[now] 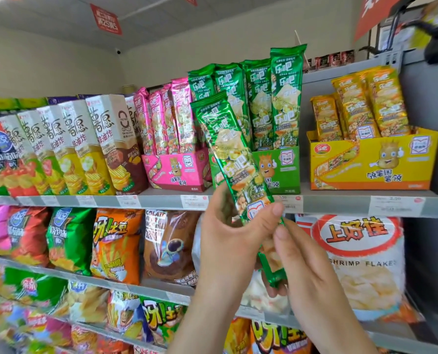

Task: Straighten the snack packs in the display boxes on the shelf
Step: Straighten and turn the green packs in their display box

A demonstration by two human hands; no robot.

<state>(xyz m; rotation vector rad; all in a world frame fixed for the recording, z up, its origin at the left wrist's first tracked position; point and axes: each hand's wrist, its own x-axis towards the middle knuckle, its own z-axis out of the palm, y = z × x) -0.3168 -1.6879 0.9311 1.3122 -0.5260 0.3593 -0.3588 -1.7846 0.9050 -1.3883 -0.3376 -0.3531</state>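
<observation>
Snack packs [285, 98] are standing upright in the green display box [284, 169], a pink box [177, 172] sitting left of it, a yellow box [371, 164] right. In front of it, a loose green pack [228, 149] is leaning leftward, covering part of its front. The left hand [228, 231] is pinching the pack's lower part; the right hand [312, 272] is gripping its bottom end, partly hiding it.

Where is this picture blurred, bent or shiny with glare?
Head view: the wide lens bends the shelf edge; blur smears the top right corner; glare shines on the green pack that the left hand and right hand hold; the price labels are too soft to read.
</observation>
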